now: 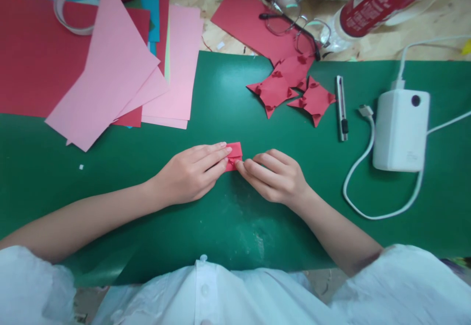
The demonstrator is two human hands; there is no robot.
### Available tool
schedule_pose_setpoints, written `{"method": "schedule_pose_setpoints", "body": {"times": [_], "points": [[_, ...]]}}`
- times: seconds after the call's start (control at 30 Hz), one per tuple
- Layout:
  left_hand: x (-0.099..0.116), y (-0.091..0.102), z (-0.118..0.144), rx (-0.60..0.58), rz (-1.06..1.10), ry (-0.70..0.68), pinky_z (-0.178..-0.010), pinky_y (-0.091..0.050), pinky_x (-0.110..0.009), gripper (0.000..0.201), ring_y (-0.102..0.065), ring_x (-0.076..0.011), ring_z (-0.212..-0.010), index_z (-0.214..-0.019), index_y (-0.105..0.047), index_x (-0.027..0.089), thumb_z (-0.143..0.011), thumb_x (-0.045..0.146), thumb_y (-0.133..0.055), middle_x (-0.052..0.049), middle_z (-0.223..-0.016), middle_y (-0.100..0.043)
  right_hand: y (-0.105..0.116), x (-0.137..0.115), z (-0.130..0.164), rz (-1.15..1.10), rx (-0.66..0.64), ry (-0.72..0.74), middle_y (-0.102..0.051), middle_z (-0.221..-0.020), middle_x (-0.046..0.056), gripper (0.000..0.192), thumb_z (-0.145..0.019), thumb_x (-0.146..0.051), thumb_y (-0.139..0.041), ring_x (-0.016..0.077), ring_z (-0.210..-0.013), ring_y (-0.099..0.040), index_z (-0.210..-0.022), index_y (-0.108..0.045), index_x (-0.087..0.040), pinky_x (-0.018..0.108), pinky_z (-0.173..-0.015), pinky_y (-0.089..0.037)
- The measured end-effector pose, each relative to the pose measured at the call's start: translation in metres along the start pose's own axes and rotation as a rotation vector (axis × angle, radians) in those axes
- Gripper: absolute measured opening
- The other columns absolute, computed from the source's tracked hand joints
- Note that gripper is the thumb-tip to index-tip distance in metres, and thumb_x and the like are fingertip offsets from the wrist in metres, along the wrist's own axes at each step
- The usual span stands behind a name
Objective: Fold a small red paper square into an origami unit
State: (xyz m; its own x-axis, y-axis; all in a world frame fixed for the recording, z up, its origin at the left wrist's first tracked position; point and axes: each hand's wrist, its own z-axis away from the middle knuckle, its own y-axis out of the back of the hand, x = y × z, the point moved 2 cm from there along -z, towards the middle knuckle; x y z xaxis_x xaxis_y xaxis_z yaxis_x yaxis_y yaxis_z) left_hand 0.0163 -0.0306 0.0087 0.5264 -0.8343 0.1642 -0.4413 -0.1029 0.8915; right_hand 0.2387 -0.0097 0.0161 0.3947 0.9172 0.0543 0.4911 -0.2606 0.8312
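Observation:
A small piece of folded red paper [234,151] lies on the green mat in front of me, with a creased flap across its middle. My left hand [195,170] covers its left end, fingers together and pressing it down. At its lower right edge, my right hand [274,173] has curled fingers, with thumb and fingertips pinching the paper. Part of the sheet is hidden under the left fingers. Beyond the hands lie several folded red paper stars [274,89] with small curled bits on top, some overlapping.
Pink paper sheets [106,70] and red sheets [37,55] are stacked at the upper left under a tape roll [61,9]. A utility knife [341,109], a white power bank [401,131] and its cable [348,178] lie right. Glasses [290,13] and a bottle [375,9] sit behind.

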Motion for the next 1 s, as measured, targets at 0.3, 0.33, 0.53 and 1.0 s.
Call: {"method": "schedule_pose_setpoints", "body": {"times": [0.3, 0.33, 0.53, 1.0], "points": [[-0.0022, 0.0005, 0.0023, -0.014, 0.026, 0.000, -0.102, -0.069, -0.040, 0.025, -0.078, -0.0311, -0.125, -0.122, -0.071, 0.010, -0.101, 0.011, -0.059, -0.018, -0.133, -0.078, -0.0001, 0.0015, 0.0019, -0.039, -0.030, -0.010, -0.074, -0.081, 0.001, 0.010, -0.093, -0.006, -0.075, 0.0123, -0.077, -0.058, -0.094, -0.068, -0.014, 0.031, -0.063, -0.039], [-0.0023, 0.0004, 0.0027, -0.016, 0.023, 0.000, -0.102, -0.069, -0.039, 0.025, -0.078, -0.0301, -0.126, -0.122, -0.071, 0.011, -0.101, 0.011, -0.058, -0.018, -0.133, -0.078, -0.0004, 0.0017, 0.0029, -0.042, -0.029, -0.011, -0.074, -0.082, 0.001, 0.011, -0.093, -0.006, -0.075, 0.0125, -0.077, -0.058, -0.095, -0.068, -0.014, 0.031, -0.063, -0.038], [-0.0024, -0.0006, 0.0048, -0.018, -0.002, -0.013, -0.106, -0.067, -0.037, 0.027, -0.077, -0.0273, -0.128, -0.126, -0.071, 0.011, -0.101, 0.014, -0.060, -0.017, -0.136, -0.078, -0.0015, 0.0034, 0.0057, -0.048, -0.037, -0.016, -0.074, -0.084, 0.001, 0.011, -0.095, -0.007, -0.073, 0.0127, -0.079, -0.058, -0.095, -0.068, -0.017, 0.031, -0.065, -0.040], [-0.0013, 0.0008, -0.0004, -0.015, -0.016, -0.029, -0.100, -0.070, -0.040, 0.029, -0.080, -0.0302, -0.121, -0.124, -0.072, 0.002, -0.099, 0.013, -0.063, -0.018, -0.130, -0.080, -0.0055, 0.0045, 0.0049, -0.063, -0.034, -0.038, -0.072, -0.078, 0.000, 0.007, -0.098, -0.008, -0.069, 0.0124, -0.073, -0.051, -0.098, -0.071, -0.015, 0.030, -0.063, -0.038]]}}
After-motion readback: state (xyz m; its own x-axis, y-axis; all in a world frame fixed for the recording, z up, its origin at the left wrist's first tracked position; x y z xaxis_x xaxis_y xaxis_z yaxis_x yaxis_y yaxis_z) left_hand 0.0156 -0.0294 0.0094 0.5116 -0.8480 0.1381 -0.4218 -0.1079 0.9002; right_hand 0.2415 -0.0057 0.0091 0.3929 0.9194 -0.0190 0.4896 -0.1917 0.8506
